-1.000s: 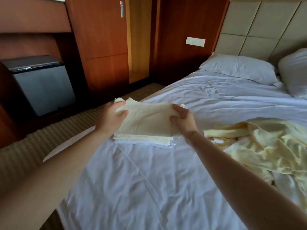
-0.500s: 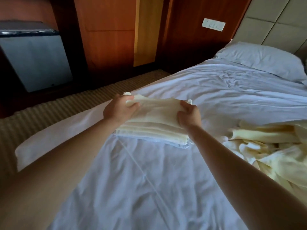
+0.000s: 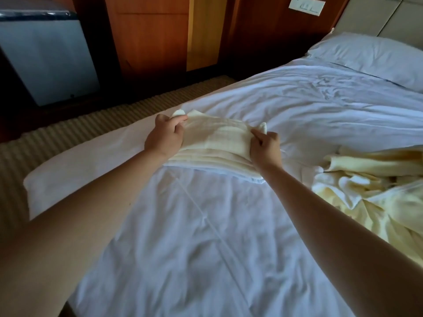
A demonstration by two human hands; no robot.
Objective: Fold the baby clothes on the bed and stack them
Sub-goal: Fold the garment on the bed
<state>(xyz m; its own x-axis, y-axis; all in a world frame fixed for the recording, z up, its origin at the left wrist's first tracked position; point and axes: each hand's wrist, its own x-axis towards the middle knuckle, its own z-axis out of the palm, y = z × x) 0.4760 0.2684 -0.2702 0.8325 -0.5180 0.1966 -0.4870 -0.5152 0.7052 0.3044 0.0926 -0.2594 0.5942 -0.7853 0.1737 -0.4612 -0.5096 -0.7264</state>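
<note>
On the bed (image 3: 206,225), I am holding the folded garment (image 3: 217,133) atop the stack (image 3: 212,160), left hand (image 3: 163,138) and right hand (image 3: 265,147) each pinching an end; squaring its corners before letting go seems wise.

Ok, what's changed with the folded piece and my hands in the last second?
The left hand and right hand have lowered the folded piece onto the stack, still pinching its ends. The stack and the loose pile beside it stayed put.
</note>
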